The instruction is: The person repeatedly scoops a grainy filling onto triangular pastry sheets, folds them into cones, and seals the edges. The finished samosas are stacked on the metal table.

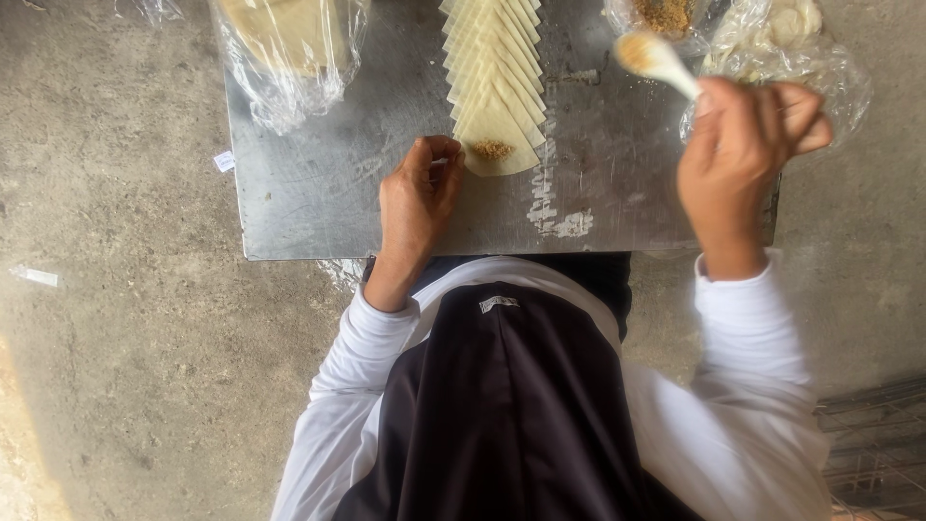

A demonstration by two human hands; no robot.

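A row of overlapping pale dough wrappers (494, 68) runs down the middle of a grey metal tabletop (328, 183). The nearest wrapper (511, 156) carries a small heap of brown filling (493, 150). My left hand (417, 198) rests on the metal with its fingertips at that wrapper's left edge. My right hand (743, 159) is raised at the right and grips a white spoon (656, 58) with brown filling in its bowl.
A plastic bag of stacked wrappers (289, 48) lies at the back left. A bowl of brown filling (664, 14) and a clear bag with folded pieces (786, 43) sit at the back right. Rough concrete floor (116, 289) surrounds the table.
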